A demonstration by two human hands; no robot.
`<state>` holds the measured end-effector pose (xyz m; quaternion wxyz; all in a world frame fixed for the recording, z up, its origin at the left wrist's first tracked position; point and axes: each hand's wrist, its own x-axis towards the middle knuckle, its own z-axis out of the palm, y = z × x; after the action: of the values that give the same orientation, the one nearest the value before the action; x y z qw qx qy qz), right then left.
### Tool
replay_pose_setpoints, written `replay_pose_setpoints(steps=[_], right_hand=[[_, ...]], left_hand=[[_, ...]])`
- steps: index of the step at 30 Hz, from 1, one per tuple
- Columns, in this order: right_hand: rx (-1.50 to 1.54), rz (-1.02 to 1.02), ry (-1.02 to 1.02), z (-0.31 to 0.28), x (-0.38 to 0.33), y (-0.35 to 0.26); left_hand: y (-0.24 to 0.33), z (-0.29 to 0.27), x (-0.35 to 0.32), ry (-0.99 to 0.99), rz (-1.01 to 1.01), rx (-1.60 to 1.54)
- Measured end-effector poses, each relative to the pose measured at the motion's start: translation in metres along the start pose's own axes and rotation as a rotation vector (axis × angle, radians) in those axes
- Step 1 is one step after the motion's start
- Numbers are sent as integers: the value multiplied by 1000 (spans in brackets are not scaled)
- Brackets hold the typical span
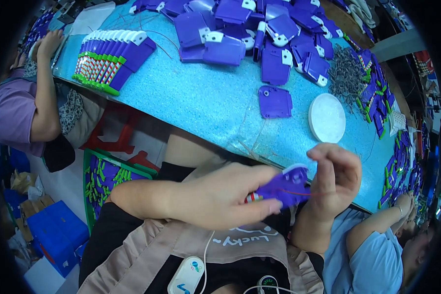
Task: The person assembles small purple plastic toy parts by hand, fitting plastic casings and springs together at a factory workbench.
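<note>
Above my lap, my left hand (pixel 225 196) is closed around a purple plastic housing (pixel 291 183) with a white rounded end. A red-and-white striped piece shows between its thumb and fingers. From the housing a thin red wire (pixel 299 193) runs toward my right hand (pixel 335 179), which is raised just beside it. The fingers of that hand are loosely bent and apart from the thumb, and no grip on the wire shows. On the blue tabletop (pixel 196 100) beyond, a single purple housing (pixel 275 102) lies flat, left of a round white dish (pixel 327 118).
A heap of purple housings (pixel 225 49) covers the far table. Assembled pieces (pixel 110 61) stand in a row at left. Dark small parts (pixel 348 71) lie at right. A green crate (pixel 88 196) of parts is by my left side. Co-workers sit on both sides.
</note>
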<state>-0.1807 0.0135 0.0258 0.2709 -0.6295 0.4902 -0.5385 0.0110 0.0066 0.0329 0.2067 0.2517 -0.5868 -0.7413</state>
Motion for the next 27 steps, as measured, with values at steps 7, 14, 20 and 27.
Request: replay_pose_setpoints(steps=[7,14,20,27], right_hand=[[-102,-306,-20,-2,-10,3],[-412,-410,-67,-6,-11,-3],[-494,-436,-58,-5,-12,-6],[-534,-443,-83,-4,-11,-8]], left_hand=[[2,1,5,16,-40,-17],[-4,1,3,66,31,54],[-1,-1,6,68,64,204],[-2,-1,6,105,103,263]])
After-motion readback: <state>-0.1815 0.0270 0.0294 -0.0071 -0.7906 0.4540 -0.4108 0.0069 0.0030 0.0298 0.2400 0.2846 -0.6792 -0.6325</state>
